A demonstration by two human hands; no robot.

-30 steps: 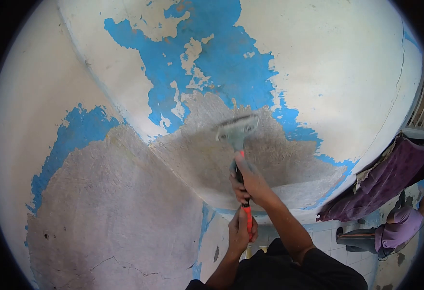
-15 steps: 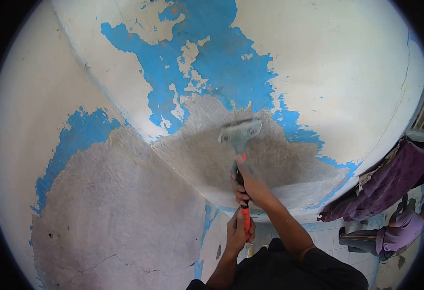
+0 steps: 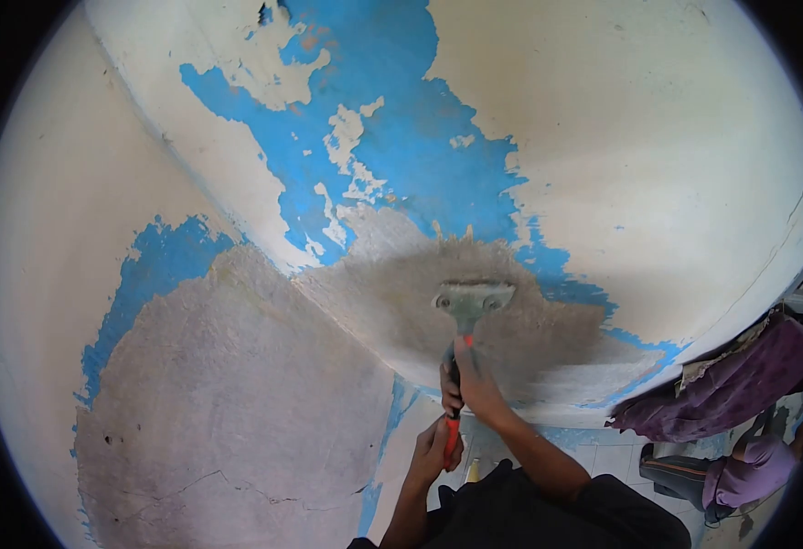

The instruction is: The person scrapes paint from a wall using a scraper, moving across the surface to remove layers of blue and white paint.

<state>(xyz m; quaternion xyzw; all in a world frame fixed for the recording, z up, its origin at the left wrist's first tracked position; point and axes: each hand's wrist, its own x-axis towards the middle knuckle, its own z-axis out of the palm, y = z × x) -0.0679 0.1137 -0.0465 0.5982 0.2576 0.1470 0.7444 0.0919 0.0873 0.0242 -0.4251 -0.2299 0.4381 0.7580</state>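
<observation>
A long-handled wall scraper (image 3: 473,297) with a wide grey head and a red and black handle lies against the bare grey patch (image 3: 392,316) of the wall. My right hand (image 3: 475,380) is closed around the upper handle, just below the head. Lower down, my left hand (image 3: 436,446) grips the red end of the handle. Above the scraper's blade, blue paint (image 3: 420,151) shows with ragged edges where the cream top coat (image 3: 621,119) is gone.
A wall corner runs down to the left, with another bare grey area (image 3: 246,403) beside it. At right hangs a purple cloth (image 3: 731,380). Beyond it is another person (image 3: 754,471) in a purple shirt, over a tiled floor (image 3: 594,457).
The scraper has come down the wall, away from the blue paint's edge, and its head is now more level. Both my hands have moved down with it. The view has shifted slightly.
</observation>
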